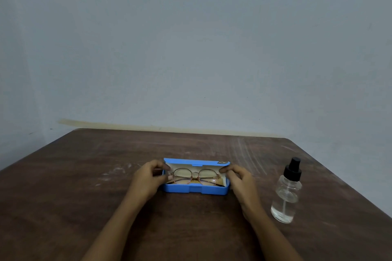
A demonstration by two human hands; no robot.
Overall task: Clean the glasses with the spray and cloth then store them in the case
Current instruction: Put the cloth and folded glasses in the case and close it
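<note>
Glasses [195, 176], round and thin-rimmed, lie inside the open blue case [197, 189]. Their long axis runs left to right along it, with the lenses tilted up toward me. My left hand [148, 176] curls at the case's left end and my right hand [239, 178] at its right end, both equally near, fingertips bent in by the frame's corners. Whether they pinch frame or case I cannot tell. Right of the case, well apart, stands the spray bottle [286, 193].

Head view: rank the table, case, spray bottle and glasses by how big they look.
1. table
2. case
3. spray bottle, close to the case in size and nearer the camera, so that order is unsure
4. glasses, inside the case
</note>
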